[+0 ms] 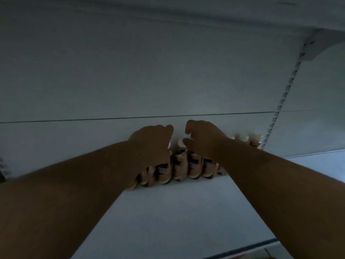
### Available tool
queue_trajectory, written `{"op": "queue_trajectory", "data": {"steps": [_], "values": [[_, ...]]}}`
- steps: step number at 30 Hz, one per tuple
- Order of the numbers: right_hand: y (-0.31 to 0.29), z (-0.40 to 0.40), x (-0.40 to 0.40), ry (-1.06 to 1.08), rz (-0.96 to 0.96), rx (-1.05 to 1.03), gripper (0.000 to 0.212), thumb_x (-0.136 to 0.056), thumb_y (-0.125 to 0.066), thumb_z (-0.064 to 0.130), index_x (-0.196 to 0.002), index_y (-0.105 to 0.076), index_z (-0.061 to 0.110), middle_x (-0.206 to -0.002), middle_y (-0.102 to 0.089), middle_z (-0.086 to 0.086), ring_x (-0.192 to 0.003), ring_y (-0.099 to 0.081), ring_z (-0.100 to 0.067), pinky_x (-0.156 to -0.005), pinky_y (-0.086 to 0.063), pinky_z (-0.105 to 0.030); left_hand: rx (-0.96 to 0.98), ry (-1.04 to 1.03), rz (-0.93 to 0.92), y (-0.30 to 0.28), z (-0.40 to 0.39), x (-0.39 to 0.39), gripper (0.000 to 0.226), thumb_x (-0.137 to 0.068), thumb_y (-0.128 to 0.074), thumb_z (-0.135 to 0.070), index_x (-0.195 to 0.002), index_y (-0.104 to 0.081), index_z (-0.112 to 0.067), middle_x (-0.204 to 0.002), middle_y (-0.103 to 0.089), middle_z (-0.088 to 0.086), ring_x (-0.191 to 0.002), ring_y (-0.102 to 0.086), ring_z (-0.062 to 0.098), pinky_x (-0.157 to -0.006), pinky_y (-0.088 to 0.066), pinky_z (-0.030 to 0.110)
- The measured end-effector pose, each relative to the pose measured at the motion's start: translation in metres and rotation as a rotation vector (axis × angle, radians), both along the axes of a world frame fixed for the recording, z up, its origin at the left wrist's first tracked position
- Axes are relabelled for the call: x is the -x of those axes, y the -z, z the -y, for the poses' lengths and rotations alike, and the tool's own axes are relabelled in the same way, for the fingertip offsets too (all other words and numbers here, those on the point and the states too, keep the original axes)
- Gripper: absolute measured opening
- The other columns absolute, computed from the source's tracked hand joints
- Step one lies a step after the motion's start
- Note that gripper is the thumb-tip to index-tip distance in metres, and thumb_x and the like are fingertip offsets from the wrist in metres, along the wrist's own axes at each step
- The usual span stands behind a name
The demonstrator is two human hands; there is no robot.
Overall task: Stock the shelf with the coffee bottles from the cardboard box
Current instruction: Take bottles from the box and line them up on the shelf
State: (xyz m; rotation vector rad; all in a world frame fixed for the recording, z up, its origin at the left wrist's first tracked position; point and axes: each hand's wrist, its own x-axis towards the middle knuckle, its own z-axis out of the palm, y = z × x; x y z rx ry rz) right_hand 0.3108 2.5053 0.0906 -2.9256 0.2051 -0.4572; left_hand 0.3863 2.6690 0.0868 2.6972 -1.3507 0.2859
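A row of tan-labelled coffee bottles (pixel 180 165) with pale caps stands at the back of the white shelf (pixel 177 212), against the rear panel. My left hand (pixel 151 146) lies over the left end of the row, its fingers curled down around a bottle (pixel 163 171). My right hand (pixel 204 139) hovers on the caps just right of it, fingers loosely bent and thumb apart, holding nothing that I can see. More bottles (pixel 250 140) show beyond my right wrist. The cardboard box is out of view. The light is dim.
A slotted upright rail (pixel 280 111) runs up the right of the rear panel to a bracket (pixel 317 43) under the upper shelf (pixel 168 12). The shelf's front edge (pixel 261 243) has a dark strip at the lower right.
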Motion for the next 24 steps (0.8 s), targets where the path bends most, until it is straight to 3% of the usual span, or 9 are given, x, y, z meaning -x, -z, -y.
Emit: {"op": "queue_trajectory", "data": {"steps": [4,11,15,19,24], "values": [[0.004,-0.037,-0.024,-0.072,-0.086,0.08,0.019,-0.088,-0.055,0.033,-0.09,-0.043,0.019,-0.092,-0.048,-0.003,-0.084,-0.046,-0.021,-0.072,-0.036,-0.032,0.006,-0.095,-0.004,0.001,-0.042,-0.018,0.039,-0.083,-0.062,-0.039,-0.113,-0.045,-0.021,-0.108,-0.056,0.003,-0.092,-0.055,0.024,-0.068,-0.044,0.036],[0.018,-0.05,-0.047,-0.059,-0.113,0.06,0.028,-0.086,-0.056,0.029,-0.111,-0.053,0.019,-0.107,-0.052,-0.005,-0.095,-0.05,-0.022,-0.078,-0.042,-0.034,-0.102,-0.078,0.252,0.0,-0.053,-0.043,0.033,-0.083,-0.059,-0.031,-0.114,-0.052,-0.023,-0.106,-0.053,0.005,-0.092,-0.055,0.027,-0.062,-0.037,0.033],[0.03,-0.066,-0.066,-0.082,-0.087,0.071,0.038,-0.088,-0.055,0.036,-0.122,-0.05,0.018,-0.116,-0.053,-0.008,-0.105,-0.052,-0.026,-0.084,-0.043,-0.036,-0.158,-0.144,0.282,0.007,-0.049,-0.049,0.032,-0.083,-0.059,-0.033,-0.112,-0.053,-0.021,-0.097,-0.052,0.003,-0.086,-0.056,0.025,-0.06,-0.036,0.033],[0.037,-0.076,-0.086,-0.109,-0.107,0.089,0.04,-0.088,-0.056,0.042,-0.117,-0.053,0.015,-0.115,-0.058,-0.011,-0.104,-0.054,-0.028,-0.076,-0.039,-0.032,-0.242,-0.311,0.157,0.016,-0.049,-0.061,0.02,-0.087,-0.057,-0.029,-0.103,-0.063,-0.017,-0.084,-0.054,0.001,-0.077,-0.054,0.021,-0.06,-0.039,0.033],[0.043,-0.08,-0.095,-0.057,-0.101,0.085,0.037,-0.085,-0.058,0.049,-0.102,-0.052,0.016,-0.106,-0.06,-0.01,-0.082,-0.046,-0.022,-0.069,-0.036,-0.032,-0.124,-0.251,-0.029,0.027,-0.06,-0.07,0.021,-0.087,-0.059,-0.029,-0.102,-0.056,-0.015,-0.093,-0.055,0.005,-0.087,-0.055,0.024,-0.067,-0.042,0.034]]}}
